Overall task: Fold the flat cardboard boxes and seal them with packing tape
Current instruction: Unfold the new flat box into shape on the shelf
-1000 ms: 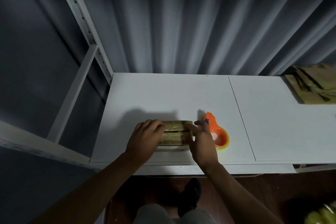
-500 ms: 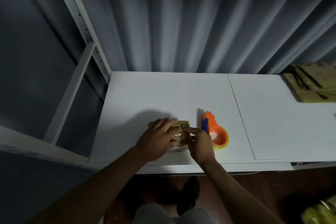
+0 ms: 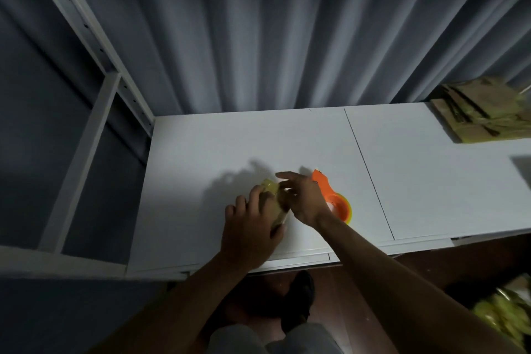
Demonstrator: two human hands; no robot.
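Note:
A small taped cardboard box [image 3: 275, 198] sits near the front edge of the white table [image 3: 258, 141], turned at an angle. My left hand [image 3: 253, 227] covers and grips its near left side, fingers curled over the top. My right hand [image 3: 304, 198] touches the box's right side, index finger stretched out over its far end. Just right of that hand lies an orange tape dispenser [image 3: 334, 198], partly hidden by my wrist. Most of the box is hidden under both hands.
A stack of flat cardboard boxes [image 3: 485, 112] lies at the table's far right. Grey curtains hang behind the table. A white shelf frame [image 3: 86, 135] stands at the left. Yellowish items [image 3: 502, 313] sit low on the floor at the right.
The box has been turned from lying crosswise to an angled position. My left hand slid further over its top and near side; my right hand lifted its fingers over the far end.

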